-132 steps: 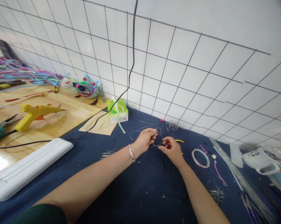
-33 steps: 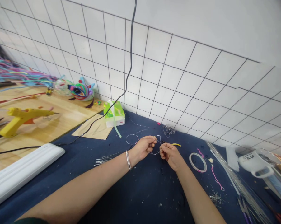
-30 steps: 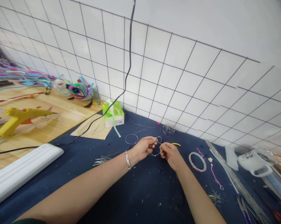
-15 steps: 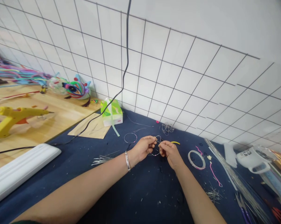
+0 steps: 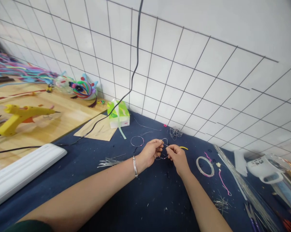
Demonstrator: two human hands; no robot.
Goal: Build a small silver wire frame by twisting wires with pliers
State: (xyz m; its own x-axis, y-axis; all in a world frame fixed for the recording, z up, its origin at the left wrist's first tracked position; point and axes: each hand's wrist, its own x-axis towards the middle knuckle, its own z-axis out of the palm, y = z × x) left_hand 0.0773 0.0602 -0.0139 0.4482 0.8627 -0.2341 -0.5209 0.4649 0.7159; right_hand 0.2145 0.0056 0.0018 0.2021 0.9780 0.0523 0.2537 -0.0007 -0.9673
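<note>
At the middle of the dark blue counter [image 5: 140,199], the left hand [image 5: 151,153] and the right hand [image 5: 178,158] meet over a thin wire ring [image 5: 162,158]. The left grip is closed on the ring's left side, thumb against bent fingers; the right grip is pinched narrow at its right side, thumb to forefinger. Part of the wire curves up beyond the fingertips, and a lower arc shows between the two hands; the rest is hidden. A metal bracelet [image 5: 135,166] circles the left wrist.

Left of the hands lie a second wire ring [image 5: 143,140] with pinkish bits on it and, nearer, a spread of cut wires [image 5: 109,162]. On the far side, a tangle of wire [image 5: 175,132] sits close to the tiled wall [image 5: 191,74], and a curved yellow piece [image 5: 184,148] shows just past the right hand. To the right are a pale roll [image 5: 198,164], a pink strand [image 5: 224,183] and a long bundle of wires [image 5: 247,183], with a white mug [image 5: 262,166] beyond. Far left, a green and white tissue pack [image 5: 120,113] stands beside brown paper [image 5: 99,129], and a yellow glue gun [image 5: 24,117] lies on a wooden board [image 5: 70,111].
</note>
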